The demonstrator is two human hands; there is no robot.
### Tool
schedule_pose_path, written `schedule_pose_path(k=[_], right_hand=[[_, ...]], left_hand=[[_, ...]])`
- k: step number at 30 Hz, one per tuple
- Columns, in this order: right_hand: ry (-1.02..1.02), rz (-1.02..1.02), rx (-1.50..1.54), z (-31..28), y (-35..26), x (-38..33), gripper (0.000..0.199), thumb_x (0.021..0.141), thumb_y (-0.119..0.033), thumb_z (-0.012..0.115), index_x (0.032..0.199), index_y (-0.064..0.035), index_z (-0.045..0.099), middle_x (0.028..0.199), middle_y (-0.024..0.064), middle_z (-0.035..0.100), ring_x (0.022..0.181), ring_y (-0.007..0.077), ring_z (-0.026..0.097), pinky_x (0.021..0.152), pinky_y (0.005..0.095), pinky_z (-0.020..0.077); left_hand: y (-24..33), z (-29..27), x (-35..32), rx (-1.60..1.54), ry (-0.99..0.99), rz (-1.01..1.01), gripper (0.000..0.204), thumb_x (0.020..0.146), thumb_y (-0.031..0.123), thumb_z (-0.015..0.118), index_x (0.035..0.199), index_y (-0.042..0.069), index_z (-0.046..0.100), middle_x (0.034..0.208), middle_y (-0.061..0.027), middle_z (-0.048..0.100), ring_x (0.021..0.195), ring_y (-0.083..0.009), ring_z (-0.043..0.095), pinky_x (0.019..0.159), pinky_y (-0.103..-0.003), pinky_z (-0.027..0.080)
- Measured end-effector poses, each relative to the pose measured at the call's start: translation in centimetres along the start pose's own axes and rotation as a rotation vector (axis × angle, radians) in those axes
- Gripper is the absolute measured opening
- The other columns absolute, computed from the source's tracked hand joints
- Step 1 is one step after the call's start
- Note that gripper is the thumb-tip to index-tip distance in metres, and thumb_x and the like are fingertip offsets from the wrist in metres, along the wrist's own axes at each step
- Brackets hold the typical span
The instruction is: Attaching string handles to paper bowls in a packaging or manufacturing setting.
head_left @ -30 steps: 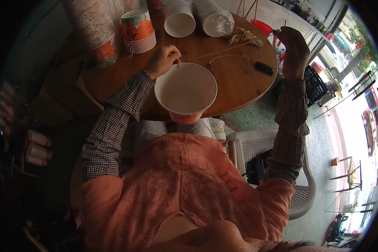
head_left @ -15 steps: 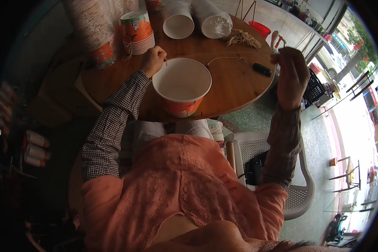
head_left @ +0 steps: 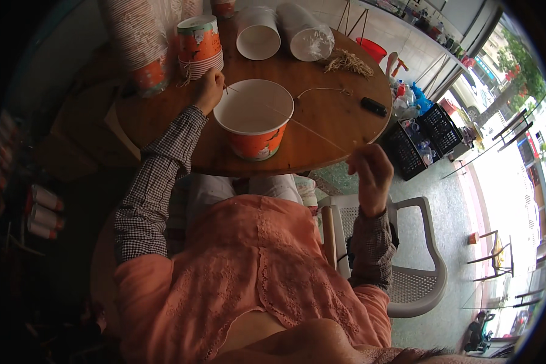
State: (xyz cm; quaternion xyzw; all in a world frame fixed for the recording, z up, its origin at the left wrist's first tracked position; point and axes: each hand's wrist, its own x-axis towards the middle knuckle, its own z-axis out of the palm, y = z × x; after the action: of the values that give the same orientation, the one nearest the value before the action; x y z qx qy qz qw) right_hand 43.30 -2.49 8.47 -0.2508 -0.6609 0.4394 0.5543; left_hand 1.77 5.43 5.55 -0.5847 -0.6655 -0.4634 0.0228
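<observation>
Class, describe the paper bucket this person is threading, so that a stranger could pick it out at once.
Start at the round wooden table. Near its front edge stands one open paper bucket, white inside and orange outside, beside the left hand. Unlike the stacked buckets behind, it stands alone, and a thin string crosses its rim to the right hand.
</observation>
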Motion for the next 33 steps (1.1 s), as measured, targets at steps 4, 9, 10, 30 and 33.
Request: schedule_pose_path(k=[4,9,10,30,33], right_hand=[[-0.04,0.049,-0.032,2.1,1.1,-0.1,0.005,0.088,-0.002,0.056,0.088,0.0026,0.058,0.074,0.0011,0.058,0.066,0.0071,0.054,0.061,0.0209,0.044],[-0.068,-0.04,-0.175,4.5,1.1,-0.1,0.003,0.085,-0.001,0.058,0.087,0.001,0.06,0.074,0.0053,0.06,0.069,0.0082,0.056,0.064,0.023,0.0457],[-0.077,-0.091,-0.235,4.9,1.1,-0.1,0.004,0.084,0.0,0.059,0.087,0.0,0.06,0.073,0.0088,0.06,0.068,0.0111,0.059,0.062,0.0244,0.0476],[-0.116,-0.128,-0.188,6.3,1.1,-0.5,0.01,0.084,-0.002,0.064,0.093,-0.0025,0.058,0.08,0.0052,0.063,0.075,0.0095,0.061,0.064,0.0248,0.0496],[-0.078,-0.073,-0.116,6.2,1.7,-0.6,0.009,0.085,-0.002,0.063,0.092,-0.0017,0.059,0.081,0.0038,0.063,0.076,0.0081,0.06,0.066,0.0237,0.0487]], left_hand=[[8.3,-2.3,-3.0,-0.156,0.209,0.322,0.01,0.089,0.013,0.058,0.087,0.003,0.058,0.08,-0.0118,0.061,0.076,-0.0273,0.062,0.067,-0.036,0.049],[16.6,-3.0,-10.8,-0.321,-0.025,0.449,0.017,0.09,0.021,0.061,0.087,0.004,0.06,0.077,-0.0104,0.06,0.075,-0.0275,0.06,0.072,-0.036,0.046],[17.4,-3.2,-11.9,-0.306,-0.047,0.49,0.019,0.09,0.023,0.061,0.086,0.004,0.06,0.077,-0.0102,0.059,0.074,-0.0277,0.059,0.073,-0.036,0.045],[19.4,-2.7,-14.0,-0.265,-0.156,0.484,0.01,0.079,-0.001,0.062,0.085,0.003,0.054,0.082,-0.0093,0.057,0.08,-0.0278,0.057,0.076,-0.035,0.042],[19.3,-2.6,-14.0,-0.26,-0.108,0.511,0.012,0.079,-0.001,0.063,0.086,0.003,0.054,0.083,-0.0088,0.057,0.081,-0.0276,0.058,0.078,-0.035,0.043]])
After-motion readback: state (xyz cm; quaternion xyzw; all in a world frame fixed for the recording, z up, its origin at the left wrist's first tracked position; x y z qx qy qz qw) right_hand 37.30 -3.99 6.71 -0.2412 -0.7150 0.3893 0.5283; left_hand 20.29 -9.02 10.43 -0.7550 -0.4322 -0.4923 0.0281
